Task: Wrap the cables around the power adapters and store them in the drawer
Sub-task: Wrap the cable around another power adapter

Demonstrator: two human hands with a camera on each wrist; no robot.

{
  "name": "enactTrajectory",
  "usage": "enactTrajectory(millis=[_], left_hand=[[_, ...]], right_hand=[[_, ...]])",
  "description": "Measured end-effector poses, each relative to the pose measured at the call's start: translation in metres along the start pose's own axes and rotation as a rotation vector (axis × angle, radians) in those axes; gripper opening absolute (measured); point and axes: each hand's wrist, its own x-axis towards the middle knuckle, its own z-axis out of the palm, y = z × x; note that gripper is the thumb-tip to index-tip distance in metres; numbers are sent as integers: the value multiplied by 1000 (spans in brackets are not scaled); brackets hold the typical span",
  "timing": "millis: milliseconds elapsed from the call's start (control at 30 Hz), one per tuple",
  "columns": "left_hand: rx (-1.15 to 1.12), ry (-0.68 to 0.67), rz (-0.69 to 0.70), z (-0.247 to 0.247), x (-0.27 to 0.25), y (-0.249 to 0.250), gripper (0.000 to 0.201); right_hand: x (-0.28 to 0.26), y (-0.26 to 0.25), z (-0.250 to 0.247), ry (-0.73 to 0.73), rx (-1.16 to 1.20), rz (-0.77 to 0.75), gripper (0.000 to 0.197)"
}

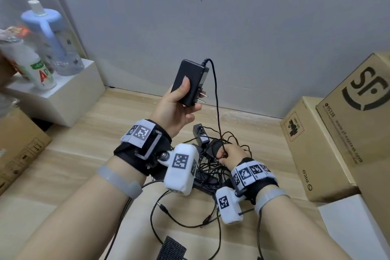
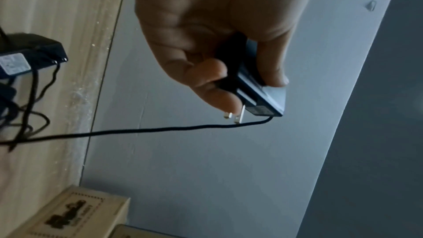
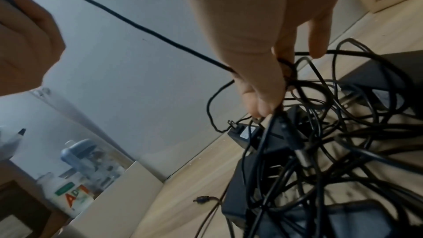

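While the left hand (image 1: 175, 107) holds a black power adapter (image 1: 188, 82) up before the grey wall, thumb pressed on its face and fingers curled behind, its two prongs (image 1: 202, 98) point toward 3 o'clock. From the adapter's top end its cable (image 1: 216, 99) loops over and drops toward 6 o'clock into the right hand (image 1: 229, 154), whose fingers pinch it at the top of a tangled pile of cables (image 1: 211, 167) on the wooden floor. How many adapters lie in the pile is hard to tell; one smaller adapter (image 1: 201, 134) shows at its 12 o'clock edge, the others are half buried under wires and the wrist cameras. In the right wrist view the fingertips (image 3: 263, 108) are closed on several strands, blurred together. Cardboard boxes (image 1: 312, 145) stand at 3 o'clock, bottles (image 1: 52, 34) blurred at 10 o'clock. No drawer can be made out.
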Motion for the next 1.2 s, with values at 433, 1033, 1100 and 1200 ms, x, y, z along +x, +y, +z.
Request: enactTrajectory(millis=[433, 1033, 1100, 1200], left_hand=[[266, 71, -118, -12, 11, -14, 37], [685, 18, 124, -13, 17, -23, 23], [814, 27, 157, -17, 19, -25, 29], [1004, 63, 179, -25, 22, -24, 34]], right_hand=[[-18, -70, -66, 417, 711, -410, 28], [-35, -74, -53, 89, 353, -327, 30], [-41, -76, -57, 117, 315, -375, 28], [-48, -77, -64, 172, 220, -419, 27]])
